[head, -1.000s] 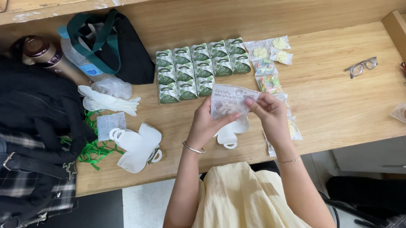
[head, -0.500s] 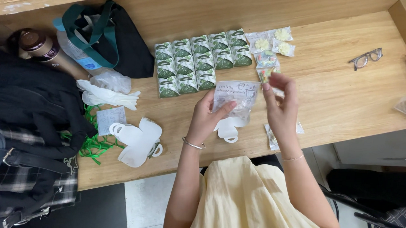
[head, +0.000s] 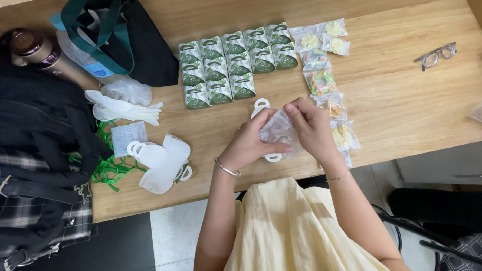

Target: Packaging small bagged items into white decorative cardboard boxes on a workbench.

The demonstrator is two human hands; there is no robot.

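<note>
- Your left hand and right hand both pinch the clear packet: keep each grip closed on opposite edges.
- Hold it above the counter.

A person in a pale yellow dress of soft, creased cloth, arms bare. A thin silver bangle circles the left wrist; a fine chain bracelet circles the right. Both hands are bare.
</note>
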